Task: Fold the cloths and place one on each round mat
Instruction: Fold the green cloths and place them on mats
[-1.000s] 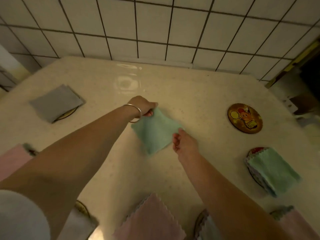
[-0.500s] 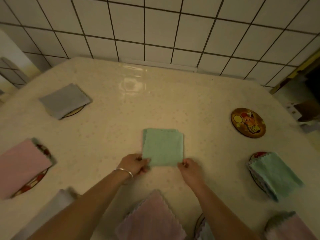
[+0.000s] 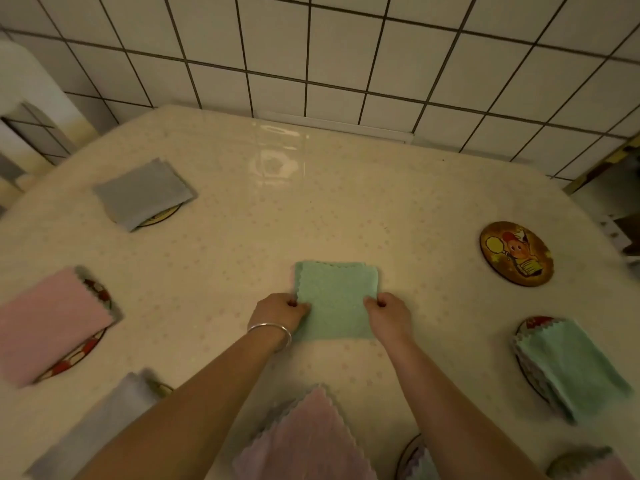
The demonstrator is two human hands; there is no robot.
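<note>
A folded green cloth (image 3: 335,299) lies flat in the middle of the table. My left hand (image 3: 278,311) pinches its left edge and my right hand (image 3: 389,315) pinches its right edge. One round mat (image 3: 516,252) with a cartoon picture lies bare at the right. Other mats carry folded cloths: a grey cloth (image 3: 142,194) far left, a pink cloth (image 3: 48,323) at the left, a green cloth (image 3: 571,367) at the right, a grey cloth (image 3: 100,431) near left.
An unfolded pink cloth (image 3: 308,441) lies at the near edge between my arms. More mats with cloths show at the bottom right (image 3: 415,462). A tiled wall (image 3: 346,57) stands behind the table (image 3: 346,188).
The green cloth was folded over toward me and laid flat. Both hands slid from its near corners up along its side edges. The view shifted down.
</note>
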